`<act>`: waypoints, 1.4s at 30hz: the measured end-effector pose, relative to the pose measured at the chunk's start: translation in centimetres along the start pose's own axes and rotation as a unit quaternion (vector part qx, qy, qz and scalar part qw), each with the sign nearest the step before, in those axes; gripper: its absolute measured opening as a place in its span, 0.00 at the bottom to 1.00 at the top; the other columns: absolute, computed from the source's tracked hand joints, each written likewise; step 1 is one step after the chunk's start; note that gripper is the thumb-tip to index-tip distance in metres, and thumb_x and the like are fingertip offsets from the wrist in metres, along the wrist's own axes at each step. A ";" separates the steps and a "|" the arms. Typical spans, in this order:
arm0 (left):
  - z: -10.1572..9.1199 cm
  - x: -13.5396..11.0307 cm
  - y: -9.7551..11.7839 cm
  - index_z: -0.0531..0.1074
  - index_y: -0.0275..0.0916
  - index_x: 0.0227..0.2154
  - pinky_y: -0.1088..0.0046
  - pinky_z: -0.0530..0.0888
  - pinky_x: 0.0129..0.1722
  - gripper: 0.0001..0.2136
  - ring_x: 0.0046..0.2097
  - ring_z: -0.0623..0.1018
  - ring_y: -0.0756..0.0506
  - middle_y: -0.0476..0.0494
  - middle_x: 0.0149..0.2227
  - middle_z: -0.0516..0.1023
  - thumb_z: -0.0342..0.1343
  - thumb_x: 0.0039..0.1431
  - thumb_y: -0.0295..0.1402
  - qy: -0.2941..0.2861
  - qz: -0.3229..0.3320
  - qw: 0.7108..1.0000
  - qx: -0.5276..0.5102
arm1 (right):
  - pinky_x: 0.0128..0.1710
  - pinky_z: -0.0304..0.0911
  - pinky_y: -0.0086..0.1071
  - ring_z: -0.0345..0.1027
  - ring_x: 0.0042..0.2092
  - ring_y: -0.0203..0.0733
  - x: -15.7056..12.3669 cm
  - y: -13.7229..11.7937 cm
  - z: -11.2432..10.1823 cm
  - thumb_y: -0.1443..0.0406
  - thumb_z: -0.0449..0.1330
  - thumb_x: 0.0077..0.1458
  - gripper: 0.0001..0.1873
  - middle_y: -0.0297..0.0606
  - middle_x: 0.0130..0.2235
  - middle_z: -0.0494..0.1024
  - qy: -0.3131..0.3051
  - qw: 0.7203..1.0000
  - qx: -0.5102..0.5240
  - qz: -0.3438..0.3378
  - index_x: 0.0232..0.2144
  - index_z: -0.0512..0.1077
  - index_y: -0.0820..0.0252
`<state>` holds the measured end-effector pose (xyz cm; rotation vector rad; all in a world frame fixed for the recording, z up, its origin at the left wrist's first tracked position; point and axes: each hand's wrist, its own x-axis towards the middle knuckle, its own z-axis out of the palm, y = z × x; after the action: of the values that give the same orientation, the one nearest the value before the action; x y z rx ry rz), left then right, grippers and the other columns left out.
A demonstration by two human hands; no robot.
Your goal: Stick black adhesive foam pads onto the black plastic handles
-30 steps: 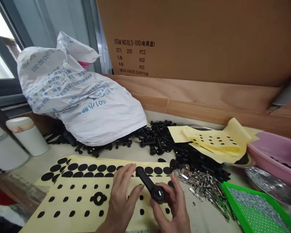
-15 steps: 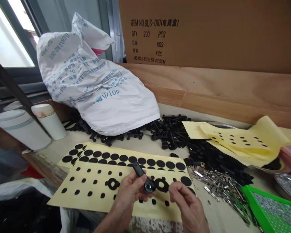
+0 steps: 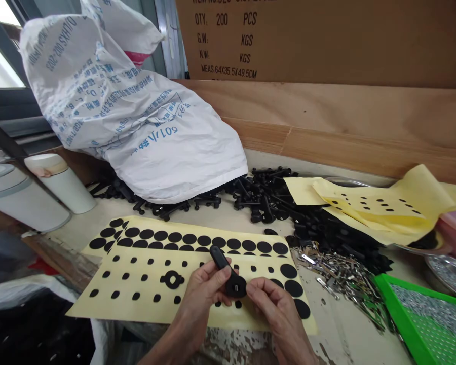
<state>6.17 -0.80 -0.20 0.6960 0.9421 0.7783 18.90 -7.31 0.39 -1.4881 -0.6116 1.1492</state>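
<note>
My left hand (image 3: 203, 291) grips a black plastic lever-shaped part (image 3: 228, 274) by its stem, fingers closed round it. My right hand (image 3: 275, 309) pinches at the part's round end, thumb and forefinger pressed against it. Both hands hover over a yellow backing sheet (image 3: 137, 299) dotted with small black adhesive pads. A second yellow sheet (image 3: 197, 241) with larger black round pads lies just behind. A black ring-shaped pad (image 3: 172, 279) remains on the near sheet to the left of my hands.
A heap of black plastic parts (image 3: 281, 208) spills from under a white woven sack (image 3: 137, 116). Small metal clips (image 3: 338, 279) lie right of the sheets, beside a green tray (image 3: 421, 324). Peeled yellow sheets (image 3: 376, 208) sit at right. White canisters (image 3: 57, 182) stand left; a cardboard box (image 3: 327, 35) behind.
The view shifted and dropped. My left hand took the part's stem, and my right hand moved from holding the round end to pinching at it. The ring-shaped pad by the part is gone.
</note>
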 end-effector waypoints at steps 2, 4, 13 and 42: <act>0.1 -0.1 0.1 0.73 0.31 0.43 0.77 0.69 0.21 0.21 0.26 0.76 0.49 0.38 0.35 0.80 0.65 0.48 0.39 -0.004 0.002 1.000 0.000 | 0.24 0.45 0.26 0.47 0.24 0.33 0.0 -0.1 -0.1 0.54 0.65 0.44 0.17 0.28 0.19 0.59 -0.003 1.000 -0.005 0.006 0.19 0.70 0.61; 0.1 -0.1 0.2 0.73 0.31 0.42 0.77 0.69 0.22 0.20 0.26 0.76 0.50 0.38 0.35 0.79 0.64 0.49 0.39 -0.008 0.004 1.000 0.001 | 0.23 0.45 0.26 0.46 0.24 0.33 -0.1 -0.2 -0.1 0.54 0.65 0.45 0.16 0.27 0.19 0.59 -0.006 1.000 -0.009 0.010 0.19 0.70 0.61; -0.2 -0.1 -0.1 0.74 0.32 0.41 0.77 0.68 0.21 0.20 0.25 0.75 0.50 0.41 0.32 0.79 0.65 0.48 0.40 -0.016 0.004 1.000 0.000 | 0.22 0.42 0.27 0.46 0.23 0.32 0.0 -0.3 0.0 0.53 0.66 0.42 0.17 0.27 0.18 0.60 -0.003 1.000 -0.024 0.006 0.17 0.70 0.60; -0.1 -0.1 -0.2 0.75 0.35 0.39 0.79 0.66 0.22 0.15 0.25 0.72 0.52 0.44 0.29 0.76 0.62 0.52 0.40 -0.028 0.019 0.999 0.020 | 0.23 0.40 0.27 0.44 0.22 0.32 -0.1 -0.3 0.0 0.53 0.65 0.42 0.17 0.26 0.18 0.57 -0.012 0.999 -0.014 0.036 0.18 0.69 0.60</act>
<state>6.11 -0.96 -0.40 0.7685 0.8974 0.7705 18.91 -7.29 0.75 -1.5326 -0.5968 1.2208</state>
